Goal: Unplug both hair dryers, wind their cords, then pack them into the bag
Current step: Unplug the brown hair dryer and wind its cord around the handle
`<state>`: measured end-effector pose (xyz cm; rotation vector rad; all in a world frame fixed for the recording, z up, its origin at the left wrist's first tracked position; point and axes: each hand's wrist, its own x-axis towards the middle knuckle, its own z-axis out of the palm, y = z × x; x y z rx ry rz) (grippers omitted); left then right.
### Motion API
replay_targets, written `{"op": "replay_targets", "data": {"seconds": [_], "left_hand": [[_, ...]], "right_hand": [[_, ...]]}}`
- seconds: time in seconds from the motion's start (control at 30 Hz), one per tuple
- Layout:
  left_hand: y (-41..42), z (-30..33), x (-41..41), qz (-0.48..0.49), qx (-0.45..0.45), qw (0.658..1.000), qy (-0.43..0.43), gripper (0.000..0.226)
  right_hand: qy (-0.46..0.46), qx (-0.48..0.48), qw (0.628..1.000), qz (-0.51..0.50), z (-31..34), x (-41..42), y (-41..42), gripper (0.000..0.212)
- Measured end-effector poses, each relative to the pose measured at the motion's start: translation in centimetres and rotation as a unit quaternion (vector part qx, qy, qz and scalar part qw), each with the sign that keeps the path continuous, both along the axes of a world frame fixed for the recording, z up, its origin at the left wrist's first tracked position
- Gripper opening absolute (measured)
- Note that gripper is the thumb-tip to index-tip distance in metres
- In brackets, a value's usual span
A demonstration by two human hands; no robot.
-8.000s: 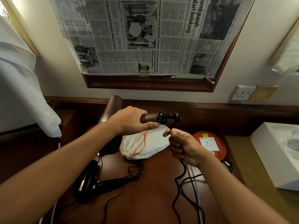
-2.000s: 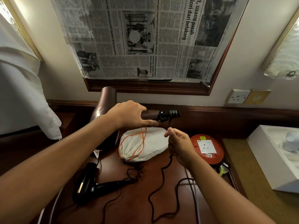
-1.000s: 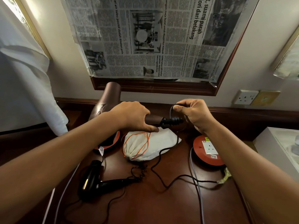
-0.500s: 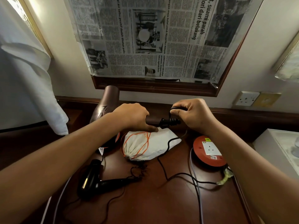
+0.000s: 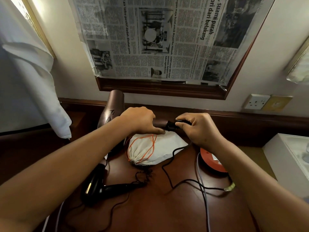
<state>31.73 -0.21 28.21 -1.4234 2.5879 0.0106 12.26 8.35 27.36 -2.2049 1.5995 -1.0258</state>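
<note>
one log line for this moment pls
left hand grips brown dryer handle | right hand pinches cord at handle end | black dryer on desk

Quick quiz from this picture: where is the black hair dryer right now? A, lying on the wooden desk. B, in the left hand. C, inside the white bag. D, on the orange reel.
A: the black hair dryer lies on the desk near the white bag, while the left hand grips the brown hair dryer.
</note>
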Motion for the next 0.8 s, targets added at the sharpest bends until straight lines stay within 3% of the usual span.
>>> {"op": "replay_targets", "data": {"seconds": [0.13,0.3,0.53,0.8], "left_hand": [[-0.4,-0.2,0.3,0.016,-0.006,1.000,0.025,0.063],[-0.6,-0.2,0.4,0.031,-0.012,0.998,0.046,0.062],[-1.2,-0.4,0.4,0.029,-0.023,0.997,0.065,0.069],[-0.8,0.2,0.4,0.021,-0.029,0.996,0.078,0.066]], "right_hand": [[-0.043,0.000,0.999,-0.017,-1.8,0.8,1.4,0.025],[-0.149,0.101,0.982,-0.053,-3.4,1.7,2.7,0.036],[-0.313,0.136,0.937,-0.078,-4.9,3.3,3.4,0.021],[-0.364,0.200,0.908,-0.060,-5.4,2.9,3.6,0.030]]}}
